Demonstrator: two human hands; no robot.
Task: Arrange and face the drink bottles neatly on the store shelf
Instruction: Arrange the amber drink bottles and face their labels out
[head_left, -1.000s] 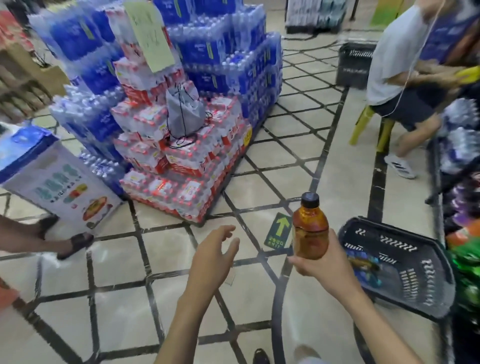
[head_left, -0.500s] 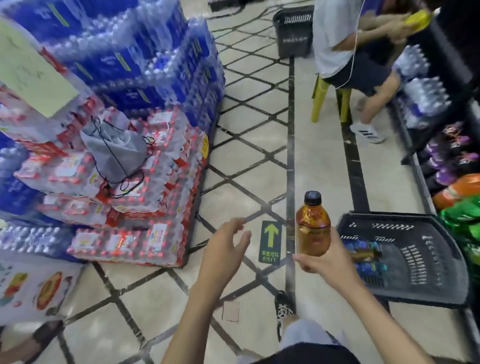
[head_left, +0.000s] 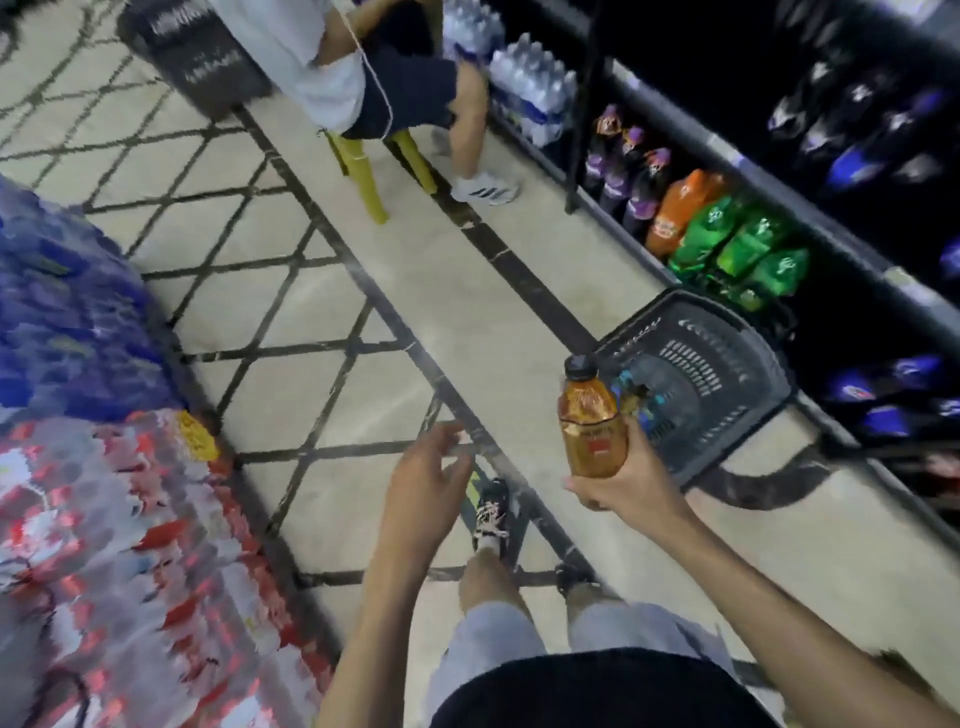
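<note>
We hold an amber bottle (head_left: 589, 423) with a black cap, upright and tipped slightly left, gripped low in our right hand (head_left: 626, 486). On the dark shelf (head_left: 727, 150) to the right, purple bottles (head_left: 618, 161), an orange bottle (head_left: 675, 213) and green bottles (head_left: 743, 244) stand side by side

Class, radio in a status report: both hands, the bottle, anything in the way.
Right hand grips amber bottle, upright. Left hand empty, fingers relaxed. Basket on floor before shelf.
</note>
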